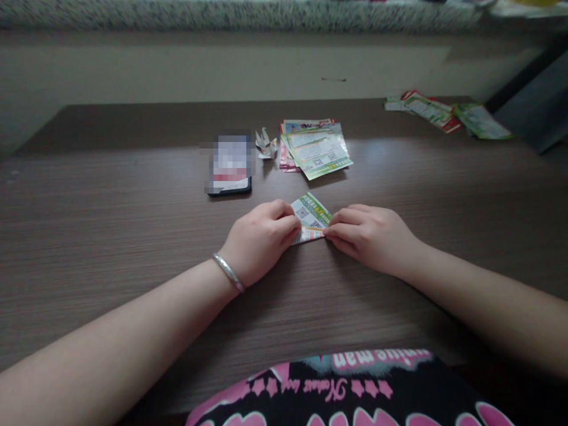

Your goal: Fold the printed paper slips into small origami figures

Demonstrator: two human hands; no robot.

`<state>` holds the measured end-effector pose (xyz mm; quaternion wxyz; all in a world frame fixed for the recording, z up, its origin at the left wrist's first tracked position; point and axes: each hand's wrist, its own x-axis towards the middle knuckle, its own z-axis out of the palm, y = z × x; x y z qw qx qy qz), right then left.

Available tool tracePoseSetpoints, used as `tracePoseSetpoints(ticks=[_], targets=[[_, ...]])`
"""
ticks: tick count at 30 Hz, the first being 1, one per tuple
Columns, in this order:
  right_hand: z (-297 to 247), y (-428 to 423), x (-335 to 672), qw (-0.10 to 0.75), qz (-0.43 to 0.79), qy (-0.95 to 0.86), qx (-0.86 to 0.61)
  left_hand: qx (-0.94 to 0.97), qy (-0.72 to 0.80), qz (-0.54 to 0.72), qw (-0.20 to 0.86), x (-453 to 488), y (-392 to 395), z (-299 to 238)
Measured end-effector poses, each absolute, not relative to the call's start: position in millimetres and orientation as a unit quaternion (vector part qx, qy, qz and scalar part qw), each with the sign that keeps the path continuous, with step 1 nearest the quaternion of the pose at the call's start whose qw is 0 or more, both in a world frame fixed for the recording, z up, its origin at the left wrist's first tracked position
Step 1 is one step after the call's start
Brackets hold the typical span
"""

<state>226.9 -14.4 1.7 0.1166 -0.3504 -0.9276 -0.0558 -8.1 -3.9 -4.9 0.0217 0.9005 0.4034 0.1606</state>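
Note:
A small folded sheet of printed paper (pixel 313 212), white and green with QR codes, lies on the wooden table between my hands. My left hand (pixel 266 234) is closed on its left edge, with a silver bangle (pixel 228 272) at the wrist. At the paper's lower right corner, my right hand (pixel 368 236) pinches the edge between thumb and fingers. An orange-and-white printed strip runs along the near edge, where the paper is folded over. My curled fingers hide both ends of the sheet.
Beyond my hands lies a stack of printed leaflets (pixel 317 151). Left of it stand a crumpled-looking folded paper piece (pixel 266 145) and a phone with a blurred screen (pixel 231 163). More leaflets (pixel 437 112) lie at the table's far right corner. A wall backs the table (pixel 110 219).

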Motion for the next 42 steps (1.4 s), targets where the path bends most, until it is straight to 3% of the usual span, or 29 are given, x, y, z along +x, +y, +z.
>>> tracePoseSetpoints(ticks=[14,42], targets=[[-3.6,-10.5,229.5,0.124,-0.067,-0.919,-0.369,0.939,0.338,0.018,-0.057,-5.5,-21.7,3.9],[-1.0,-11.3,229.0,0.111,-0.071,-0.920,-0.370,0.949,0.310,0.010,-0.065,-0.7,-24.8,5.7]])
